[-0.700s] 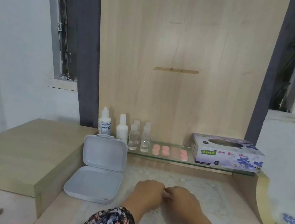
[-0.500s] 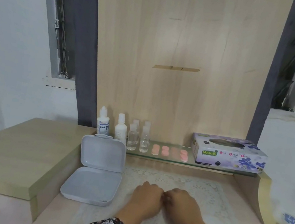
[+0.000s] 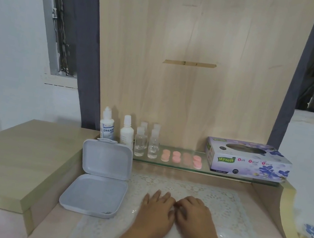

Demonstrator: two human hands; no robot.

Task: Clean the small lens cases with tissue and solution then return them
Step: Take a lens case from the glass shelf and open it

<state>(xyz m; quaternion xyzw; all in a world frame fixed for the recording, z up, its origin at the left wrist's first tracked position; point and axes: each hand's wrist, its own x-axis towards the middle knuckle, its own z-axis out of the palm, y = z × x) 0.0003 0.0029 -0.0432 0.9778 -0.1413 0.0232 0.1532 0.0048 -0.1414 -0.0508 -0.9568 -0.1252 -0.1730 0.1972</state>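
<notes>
Several small pink round lens cases (image 3: 181, 158) lie in a row on the glass shelf (image 3: 167, 164). Left of them stand a labelled solution bottle (image 3: 107, 126), a white bottle (image 3: 126, 134) and several small clear bottles (image 3: 146, 143). A purple tissue box (image 3: 248, 159) sits at the shelf's right end. My left hand (image 3: 157, 207) and my right hand (image 3: 195, 213) rest palm down side by side on the lace mat (image 3: 226, 205), fingertips touching. Neither holds anything.
An open pale grey plastic box (image 3: 100, 180) lies left of my hands, its lid leaning upright. A raised wooden cabinet top (image 3: 6, 156) is on the left. The desk's curved right side panel (image 3: 288, 220) borders the mat.
The view has shifted slightly. The fingers of my left hand have straightened out flat on the mat. Both hands stay together at the same spot.
</notes>
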